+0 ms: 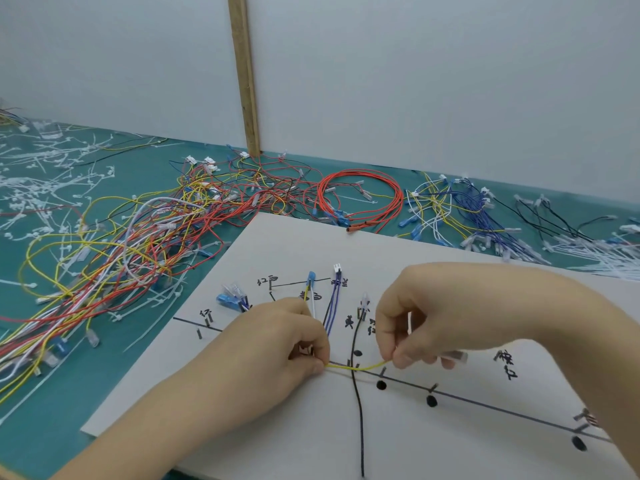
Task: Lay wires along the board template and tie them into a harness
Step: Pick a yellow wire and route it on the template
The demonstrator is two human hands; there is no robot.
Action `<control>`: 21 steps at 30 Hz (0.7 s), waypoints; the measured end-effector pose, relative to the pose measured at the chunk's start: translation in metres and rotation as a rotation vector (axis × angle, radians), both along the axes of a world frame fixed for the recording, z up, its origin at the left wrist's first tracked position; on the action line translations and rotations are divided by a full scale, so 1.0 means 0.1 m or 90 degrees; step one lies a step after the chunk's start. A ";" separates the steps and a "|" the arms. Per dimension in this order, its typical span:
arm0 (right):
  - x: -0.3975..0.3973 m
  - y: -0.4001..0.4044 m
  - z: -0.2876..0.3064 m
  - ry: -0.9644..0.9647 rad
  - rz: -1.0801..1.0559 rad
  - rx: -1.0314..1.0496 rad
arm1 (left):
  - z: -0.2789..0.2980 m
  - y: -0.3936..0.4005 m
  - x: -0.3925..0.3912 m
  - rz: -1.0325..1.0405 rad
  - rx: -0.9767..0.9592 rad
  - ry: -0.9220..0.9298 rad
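Two hands (pixel 277 344) — one board template (pixel 450 427) — three black dots (pixel 431 400).

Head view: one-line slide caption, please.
Both hands, left and right, pinch a yellow wire taut along the board template.

Left hand (pixel 277 344) and right hand (pixel 426 320) each pinch thin yellow wire (pixel 356 366), stretched between them along black line on white board template (pixel 277 251). Black wire (pixel 356 403) crosses it. Tangled multicoloured wire pile (pixel 138 237) on teal counter (pixel 69 393).
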State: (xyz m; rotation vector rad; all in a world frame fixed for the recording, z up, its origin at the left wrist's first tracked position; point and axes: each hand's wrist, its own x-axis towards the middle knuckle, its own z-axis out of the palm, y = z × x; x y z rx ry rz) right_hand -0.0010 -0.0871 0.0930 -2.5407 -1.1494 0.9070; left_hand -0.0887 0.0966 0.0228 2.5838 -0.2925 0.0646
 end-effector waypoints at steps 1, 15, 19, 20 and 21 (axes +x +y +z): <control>0.01 0.00 -0.03 0.004 0.003 -0.007 | 0.00 -0.01 0.00 0.000 0.010 0.001; 0.29 0.13 -0.32 -0.129 -0.101 0.276 | -0.01 -0.13 0.16 -0.003 -0.060 0.051; 0.32 0.17 -0.40 -0.086 -0.118 0.320 | 0.00 -0.13 0.18 -0.068 -0.019 0.054; 0.32 0.17 -0.42 -0.076 -0.121 0.318 | 0.00 -0.13 0.19 -0.072 -0.010 0.056; 0.33 0.18 -0.44 -0.068 -0.125 0.316 | -0.01 -0.13 0.19 -0.071 -0.005 0.060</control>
